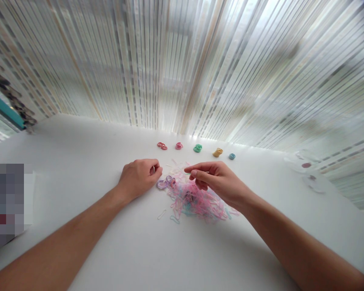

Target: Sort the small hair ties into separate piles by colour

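A loose heap of small elastic bands (200,202), mostly pink with some pale blue and white, lies on the white table. My left hand (139,176) rests on the table at the heap's left, its fingers curled in; whether anything is inside is hidden. Just by its fingertips lie several purple bands (163,184). Above the heap's far side hovers my right hand (215,178), with thumb and forefinger close together. A sliver of green shows under those fingertips, too small to tell whether it is held.
Along the far side sit small groups of bands: red (162,146), pink (178,146), green (197,148), yellow (217,152) and blue (232,156). A string curtain (170,72) hangs behind. Clear plastic items (306,165) lie at right; a blurred-out object (9,202) is at left.
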Demonstrator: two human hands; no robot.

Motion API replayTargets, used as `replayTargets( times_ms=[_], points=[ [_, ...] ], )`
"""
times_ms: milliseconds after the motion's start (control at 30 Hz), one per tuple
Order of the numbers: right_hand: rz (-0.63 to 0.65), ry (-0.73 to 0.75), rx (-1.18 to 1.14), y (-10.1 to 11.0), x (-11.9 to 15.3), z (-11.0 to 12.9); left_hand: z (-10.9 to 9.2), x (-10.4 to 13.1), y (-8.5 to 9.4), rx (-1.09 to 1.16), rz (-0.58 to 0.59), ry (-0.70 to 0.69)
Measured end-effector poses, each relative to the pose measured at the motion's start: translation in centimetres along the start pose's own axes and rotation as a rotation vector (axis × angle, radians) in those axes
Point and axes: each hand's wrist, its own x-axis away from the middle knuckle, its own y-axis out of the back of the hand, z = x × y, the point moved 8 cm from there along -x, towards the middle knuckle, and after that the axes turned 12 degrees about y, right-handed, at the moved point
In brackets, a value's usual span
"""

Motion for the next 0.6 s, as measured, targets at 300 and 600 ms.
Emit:
replayTargets(
  times_ms=[300,600],
  points=[
    [0.049,-0.012,-0.087,-0.3,0.0,0.1,0.1,-0.1,0.0,0.003,-0.004,-0.003],
    [0.167,0.109,-0.005,-1.5,0.9,1.5,-0.1,0.0,0.0,0.005,0.004,-0.004]
  ],
)
